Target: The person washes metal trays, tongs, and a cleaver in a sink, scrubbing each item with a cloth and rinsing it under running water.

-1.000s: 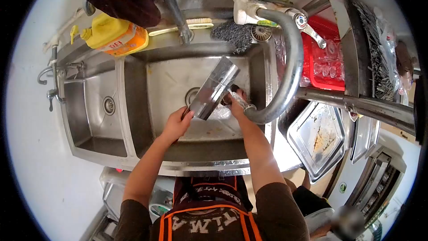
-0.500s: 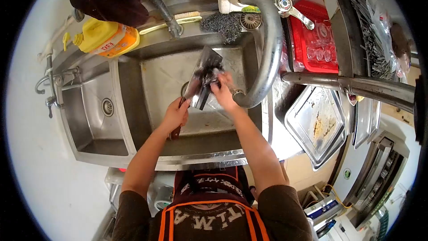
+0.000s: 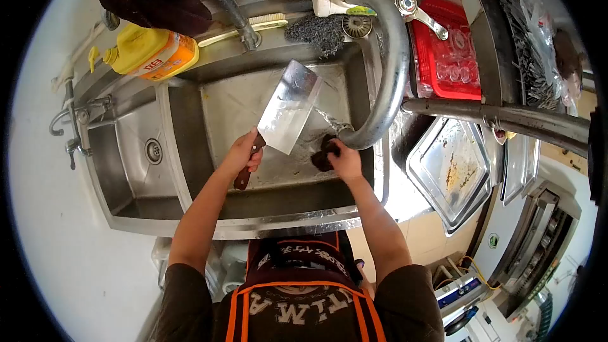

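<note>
At centre, over a grey steel sink (image 3: 225, 104), gripping a silver metal cleaver (image 3: 291, 107) by its brown wooden handle (image 3: 242, 179) in left fingers (image 3: 254, 162); just right, clutching a crumpled dark brown wad (image 3: 323, 156) in right fingers (image 3: 340, 159). Bottom centre, wearing a dark brown shirt (image 3: 291, 330) with upside-down white letters including "TIMA". Upper left, facing a yellow plastic jug (image 3: 130, 44) with an illegible orange label (image 3: 170, 57).

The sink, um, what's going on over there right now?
A person is working at a steel sink. The left hand grips a cleaver by its brown handle, holding it over the large basin. The right hand holds a dark, crumpled wad, apart from the cleaver. Water is running from the thick curved faucet beside that hand.
</note>
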